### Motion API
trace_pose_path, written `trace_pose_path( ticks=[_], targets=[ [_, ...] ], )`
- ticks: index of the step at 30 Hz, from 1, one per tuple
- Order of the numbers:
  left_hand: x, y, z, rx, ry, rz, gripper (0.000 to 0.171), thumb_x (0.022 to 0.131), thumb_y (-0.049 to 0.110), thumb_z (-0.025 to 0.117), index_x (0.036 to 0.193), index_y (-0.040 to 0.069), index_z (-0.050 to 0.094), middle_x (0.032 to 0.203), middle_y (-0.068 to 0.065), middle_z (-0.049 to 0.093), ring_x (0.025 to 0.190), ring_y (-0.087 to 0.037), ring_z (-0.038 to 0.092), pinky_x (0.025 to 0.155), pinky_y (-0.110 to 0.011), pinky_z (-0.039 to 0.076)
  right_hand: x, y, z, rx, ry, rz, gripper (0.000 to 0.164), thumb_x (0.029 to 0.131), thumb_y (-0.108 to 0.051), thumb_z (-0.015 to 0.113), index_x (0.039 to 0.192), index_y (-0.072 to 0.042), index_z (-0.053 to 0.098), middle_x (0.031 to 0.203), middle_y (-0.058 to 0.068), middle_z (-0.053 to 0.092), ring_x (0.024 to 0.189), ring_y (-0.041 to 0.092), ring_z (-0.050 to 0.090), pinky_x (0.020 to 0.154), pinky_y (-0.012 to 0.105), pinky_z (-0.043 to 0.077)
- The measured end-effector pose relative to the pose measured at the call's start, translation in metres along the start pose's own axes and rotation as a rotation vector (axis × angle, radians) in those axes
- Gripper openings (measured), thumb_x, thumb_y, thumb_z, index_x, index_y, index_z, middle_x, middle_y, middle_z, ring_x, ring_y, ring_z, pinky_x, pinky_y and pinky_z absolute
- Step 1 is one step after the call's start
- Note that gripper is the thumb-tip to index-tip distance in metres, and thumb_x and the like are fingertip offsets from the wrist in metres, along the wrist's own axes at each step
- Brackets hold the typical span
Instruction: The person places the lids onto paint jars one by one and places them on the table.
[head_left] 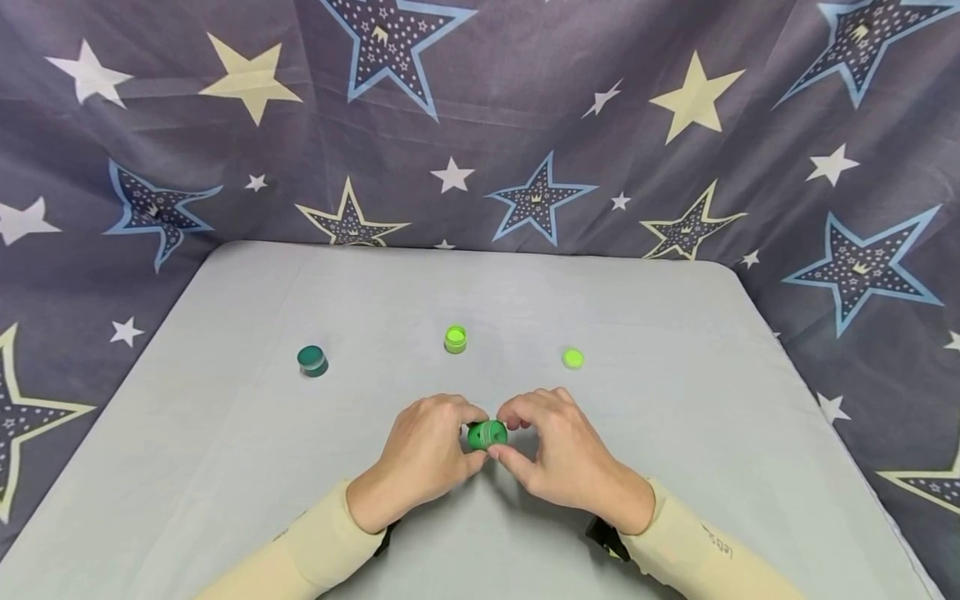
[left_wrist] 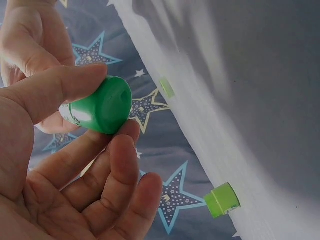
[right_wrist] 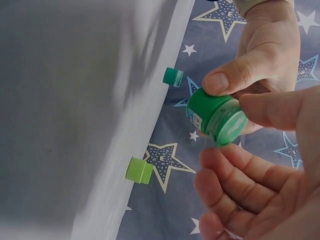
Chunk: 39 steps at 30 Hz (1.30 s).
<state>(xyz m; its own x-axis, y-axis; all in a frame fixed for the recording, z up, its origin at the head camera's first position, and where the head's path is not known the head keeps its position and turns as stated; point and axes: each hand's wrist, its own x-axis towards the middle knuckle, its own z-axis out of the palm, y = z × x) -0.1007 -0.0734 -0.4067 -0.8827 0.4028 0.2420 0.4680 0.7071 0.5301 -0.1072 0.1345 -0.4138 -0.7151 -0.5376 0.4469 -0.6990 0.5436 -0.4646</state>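
I am holding a green jar (head_left: 487, 434) between both hands, at the near middle of the bench (head_left: 247, 450). The jar is lying on its side in my grip, its solid green end pointing left and its clear-rimmed end pointing right; a small pale label is showing on the green part. My left hand (head_left: 431, 446) is pinching the green end, the thumb pressing on one side and the fingertips supporting the other, so the hand is standing only partly closed. My right hand (head_left: 558, 454) is pinching the clear-rimmed end, its thumb resting at the rim and its fingertips touching the opposite edge, while its other fingers are curving loosely alongside.

Beyond my hands, three things are sitting well apart on the bench. A teal jar (head_left: 312, 361) is standing to the left, its teal top sitting above a clear band. A lime jar (head_left: 455, 340) is standing farther away, near the middle, its top open and bright lime colour showing inside. A lime lid (head_left: 573, 358) is lying flat to the right of it.

I am wearing cream sleeves (head_left: 300, 542), and a dark cloth backdrop (head_left: 480, 125) patterned with stars is hanging behind the far edge and along both sides.
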Motion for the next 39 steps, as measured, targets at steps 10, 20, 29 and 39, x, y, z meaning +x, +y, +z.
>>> trace_pose_path(
  ticks=[10,20,29,39],
  targets=[
    [0.0001,0.0011,0.0004,0.018,0.007,-0.004,0.024,0.069,0.015,0.094,0.089,0.02,0.08,0.085,0.011,0.071,0.068,-0.003,0.052,0.062,-0.025,0.045,0.0005,-0.0004,-0.0013,-0.011,-0.009,0.03,0.021,0.085,-0.032,0.084,0.091,-0.016,0.071,0.082,-0.003,0.069,0.076,0.015,0.063,0.076,0.031,0.042],
    [0.0001,0.0019,0.0007,0.013,0.004,0.007,0.022,0.071,0.016,0.094,0.088,0.02,0.08,0.086,0.01,0.072,0.068,-0.005,0.055,0.061,-0.025,0.046,0.0008,0.001,-0.0006,-0.04,-0.01,0.045,0.019,0.086,-0.034,0.083,0.088,-0.018,0.073,0.08,-0.007,0.069,0.073,0.009,0.061,0.072,0.03,0.042],
    [-0.001,0.0023,0.0007,0.006,-0.011,0.003,0.023,0.071,0.017,0.094,0.09,0.02,0.081,0.089,0.009,0.073,0.071,-0.007,0.058,0.062,-0.026,0.047,0.0013,0.0014,-0.0001,-0.041,-0.007,0.046,0.022,0.089,-0.037,0.08,0.081,-0.019,0.072,0.072,-0.006,0.066,0.065,0.005,0.055,0.069,0.03,0.04],
    [-0.0004,0.002,0.0005,0.021,-0.002,0.007,0.023,0.071,0.019,0.094,0.09,0.021,0.081,0.089,0.01,0.073,0.069,-0.004,0.055,0.062,-0.026,0.046,0.0022,0.0025,-0.0025,-0.038,0.001,0.044,0.025,0.088,-0.04,0.081,0.085,-0.018,0.071,0.075,-0.007,0.066,0.067,0.009,0.058,0.07,0.029,0.04]
  ],
)
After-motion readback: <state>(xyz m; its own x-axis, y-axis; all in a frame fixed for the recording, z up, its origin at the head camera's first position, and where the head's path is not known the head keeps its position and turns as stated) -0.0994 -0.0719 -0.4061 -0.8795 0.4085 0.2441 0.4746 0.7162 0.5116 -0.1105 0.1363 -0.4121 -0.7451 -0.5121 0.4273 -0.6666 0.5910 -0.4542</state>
